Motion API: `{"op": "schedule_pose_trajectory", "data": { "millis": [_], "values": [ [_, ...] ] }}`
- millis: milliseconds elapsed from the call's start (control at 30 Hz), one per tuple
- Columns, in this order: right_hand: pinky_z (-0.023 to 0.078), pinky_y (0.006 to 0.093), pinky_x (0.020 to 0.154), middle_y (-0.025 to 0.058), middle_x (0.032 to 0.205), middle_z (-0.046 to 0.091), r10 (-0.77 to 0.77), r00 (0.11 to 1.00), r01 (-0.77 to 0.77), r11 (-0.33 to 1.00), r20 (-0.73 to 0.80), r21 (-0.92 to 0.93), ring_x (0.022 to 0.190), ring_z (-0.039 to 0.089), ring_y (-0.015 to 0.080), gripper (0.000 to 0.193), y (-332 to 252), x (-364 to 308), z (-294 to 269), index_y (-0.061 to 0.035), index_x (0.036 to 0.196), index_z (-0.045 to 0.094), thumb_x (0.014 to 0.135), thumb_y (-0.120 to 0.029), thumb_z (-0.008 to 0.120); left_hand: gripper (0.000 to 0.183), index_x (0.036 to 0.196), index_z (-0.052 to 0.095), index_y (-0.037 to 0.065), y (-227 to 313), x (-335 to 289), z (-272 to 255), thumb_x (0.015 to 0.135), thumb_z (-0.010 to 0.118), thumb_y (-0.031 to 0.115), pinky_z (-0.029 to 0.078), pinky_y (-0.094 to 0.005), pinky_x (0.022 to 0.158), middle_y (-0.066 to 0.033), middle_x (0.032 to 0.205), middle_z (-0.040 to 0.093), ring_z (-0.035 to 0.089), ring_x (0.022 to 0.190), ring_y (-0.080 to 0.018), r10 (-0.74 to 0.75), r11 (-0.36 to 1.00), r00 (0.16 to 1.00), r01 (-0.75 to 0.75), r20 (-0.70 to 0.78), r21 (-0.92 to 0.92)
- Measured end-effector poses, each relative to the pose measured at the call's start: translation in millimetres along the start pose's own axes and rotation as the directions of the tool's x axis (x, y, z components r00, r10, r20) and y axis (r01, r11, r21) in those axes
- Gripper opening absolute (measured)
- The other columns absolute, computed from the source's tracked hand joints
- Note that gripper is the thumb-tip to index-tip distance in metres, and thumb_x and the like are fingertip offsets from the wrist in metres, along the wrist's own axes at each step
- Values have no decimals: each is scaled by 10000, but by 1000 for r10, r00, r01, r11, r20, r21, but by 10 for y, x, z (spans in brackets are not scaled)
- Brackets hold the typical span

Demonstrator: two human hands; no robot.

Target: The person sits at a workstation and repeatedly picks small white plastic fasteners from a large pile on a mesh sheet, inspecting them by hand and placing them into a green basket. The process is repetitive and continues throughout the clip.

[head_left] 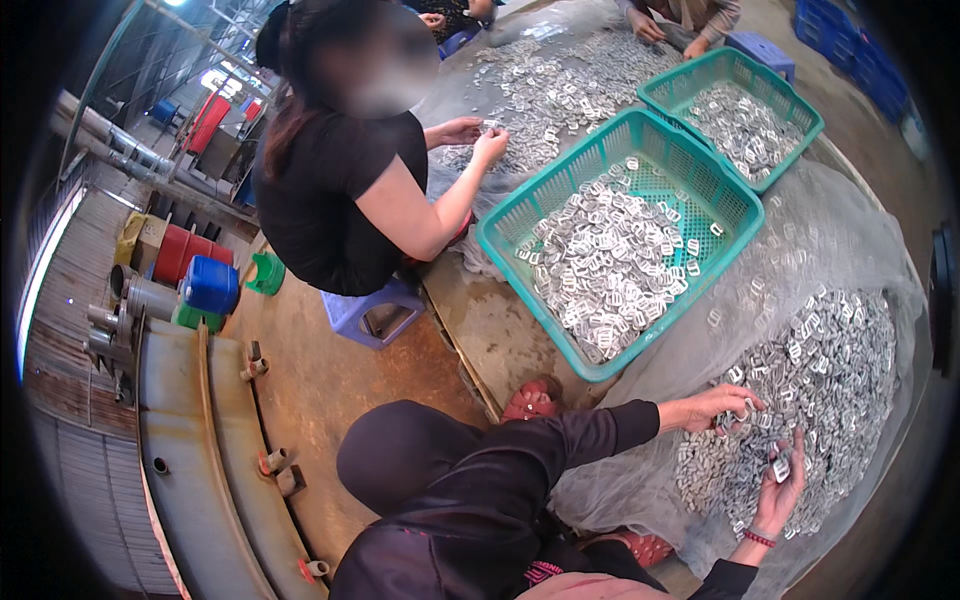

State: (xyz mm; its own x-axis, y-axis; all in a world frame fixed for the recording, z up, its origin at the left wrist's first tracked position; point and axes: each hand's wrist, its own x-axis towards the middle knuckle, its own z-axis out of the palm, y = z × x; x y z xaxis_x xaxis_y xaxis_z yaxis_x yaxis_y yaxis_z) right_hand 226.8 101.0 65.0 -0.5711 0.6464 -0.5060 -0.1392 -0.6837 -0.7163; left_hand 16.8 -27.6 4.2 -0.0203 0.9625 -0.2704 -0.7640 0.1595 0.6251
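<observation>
Small silver-grey metal slide buckles (840, 400) lie in a thick heap on a sheet of thin translucent mesh at the right. My left hand (712, 408) is over the heap's near-left side, its fingers closed around a few buckles. Lower and to the right, my right hand (784, 492), with a red bracelet at the wrist, pinches a single buckle (781, 467) between thumb and fingers. The green plastic basket (493, 243) beyond my left hand holds a pile of similar buckles.
A second green basket (815, 128) with buckles stands behind the first. At the left, a co-worker in black (330, 190) sits on a purple stool (375, 318), handling buckles. Other people's hands work at the far side. Metal troughs with pipe stubs (235, 450) line the lower left.
</observation>
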Motion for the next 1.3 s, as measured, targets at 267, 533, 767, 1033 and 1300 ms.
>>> {"op": "schedule_pose_trajectory", "data": {
  "millis": [267, 533, 767, 1033, 1300],
  "values": [
    [362, 404, 1012, 127, 1222, 542, -226, 830, 531, 40, 510, -846, 1138, 495, 311, 485, 117, -343, 673, -80, 1280, 540, 809, -124, 648, 440, 1188, 556, 105, -612, -115, 457, 907, 553, 445, 521, -530, 863, -90, 1185, 554, 566, 1087, -257, -312, 766, 944, 186, -102, -616],
    [408, 381, 945, 140, 1105, 601, -435, 851, 386, 135, 295, -913, 1060, 548, 295, 341, -207, 15, 254, -53, 1195, 600, 877, -177, 611, 326, 1107, 614, 109, 837, -79, -19, 830, 567, 274, 514, -354, 705, -82, 973, 628, 583, 895, -263, 192, 576, 981, -127, -18, -808],
    [426, 573, 935, 125, 1484, 263, -230, 894, 252, -450, 384, -857, 1261, 356, 404, 878, 529, 206, 46, -316, 1455, 297, 721, -299, 778, 418, 1176, 580, 69, 2378, -898, -932, 917, 520, 392, 495, -468, 805, -169, 1104, 568, 547, 1019, -291, 709, 705, 407, -405, -576, 582],
    [478, 426, 869, 120, 1012, 554, -225, 843, 423, -287, 489, -860, 1029, 513, 345, 298, 867, 255, -69, -67, 1037, 555, 758, -52, 657, 281, 1142, 603, -8, 1258, -263, -361, 867, 609, 51, 465, -348, 899, -111, 1071, 654, 608, 984, -205, 713, 285, 686, -97, -144, 953],
    [473, 370, 740, 131, 880, 631, -346, 932, 187, 216, 104, -958, 774, 577, 264, 432, 429, 346, -246, -54, 1217, 572, 788, -37, 625, 767, 1427, 348, 100, -477, 412, -122, 730, 664, 162, 270, -601, 1054, -362, 1430, 242, 270, 1291, -558, 412, -333, 911, 164, -13, 929]
  ]
}}
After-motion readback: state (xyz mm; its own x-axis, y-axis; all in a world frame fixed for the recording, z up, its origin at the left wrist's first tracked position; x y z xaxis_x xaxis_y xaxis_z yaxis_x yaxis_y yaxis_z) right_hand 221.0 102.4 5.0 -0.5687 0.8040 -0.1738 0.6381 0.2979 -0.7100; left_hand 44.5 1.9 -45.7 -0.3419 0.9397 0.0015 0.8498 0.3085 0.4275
